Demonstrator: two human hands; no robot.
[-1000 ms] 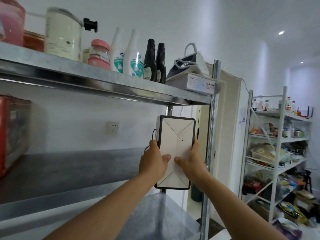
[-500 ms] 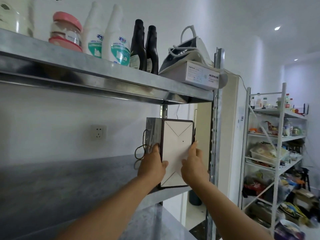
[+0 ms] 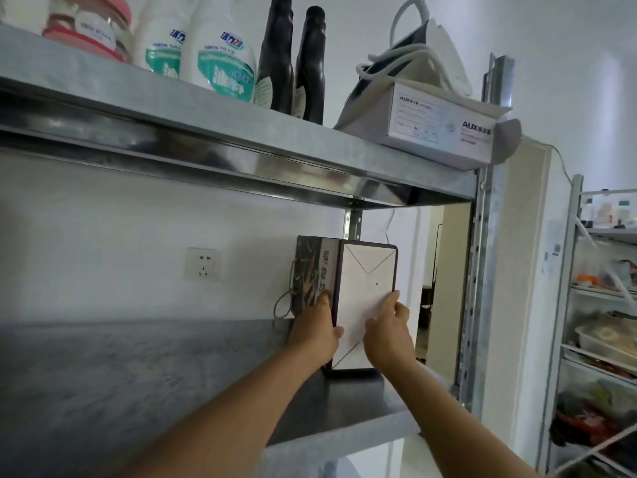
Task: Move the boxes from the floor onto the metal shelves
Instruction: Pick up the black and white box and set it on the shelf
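Standing on end on the metal shelf [image 3: 138, 374], close to its right end: a box [image 3: 365, 305], white envelope-fold face toward the camera, dark printed panel on its left side. Lower edge down on the metal. Gripped from both sides.

Left of the box, left hand [image 3: 313, 334] laid against the dark panel, fingers close together and reaching up along it, thumb hooked round onto the white face.

Right of the box, right hand [image 3: 389, 334] clamping the opposite edge, fingers bunched and bent over that edge, thumb lying across the white face (anything behind the box out of sight).

Hanging off the box's left side, a loop of cord handle [image 3: 286, 301].

Further left of the box, on the wall, a white socket [image 3: 202, 263].

Just right of the box, the rack's perforated upright post [image 3: 482, 270].

Above the box, the upper shelf [image 3: 241, 132]. Above and slightly right of the box, a white carton marked AUX [image 3: 441, 129] with an iron [image 3: 413, 60] on top. Above and left of the box, two dark bottles [image 3: 279, 56], then two white bottles with green labels [image 3: 220, 46], then a pink-lidded jar [image 3: 93, 29].

Well right of the box, past the post, a second rack [image 3: 572, 305] crowded with containers and bags, too blurred to name.
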